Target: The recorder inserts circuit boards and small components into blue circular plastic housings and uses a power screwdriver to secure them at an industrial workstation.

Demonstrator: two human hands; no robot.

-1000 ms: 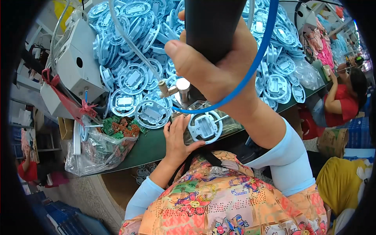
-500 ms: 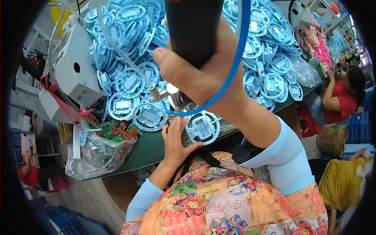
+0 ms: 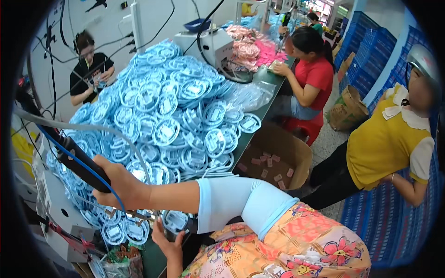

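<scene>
My right hand (image 3: 126, 186) is closed round the black handle of a power screwdriver (image 3: 76, 160), which is tilted. A blue tube and a grey hose run along it. Its metal nose reaches down by a round light-blue plastic housing (image 3: 176, 222) at the bench edge; whether the tip touches it I cannot make out. Around the lower left rim of that housing, the fingers and thumb of my left hand (image 3: 169, 248) hold it. My right forearm and sleeve pass close behind the housing.
A big heap of similar light-blue housings (image 3: 153, 106) covers the bench. At left stands a white machine box (image 3: 62, 213), near a clear bag of circuit boards (image 3: 123, 266). Co-workers sit beyond, and a person in yellow (image 3: 389, 148) stands right by an open carton (image 3: 296, 162).
The view has swung right and up, so the co-workers and carton show more. My hands now appear lower left. The screwdriver stays in my right hand, the housing in my left.
</scene>
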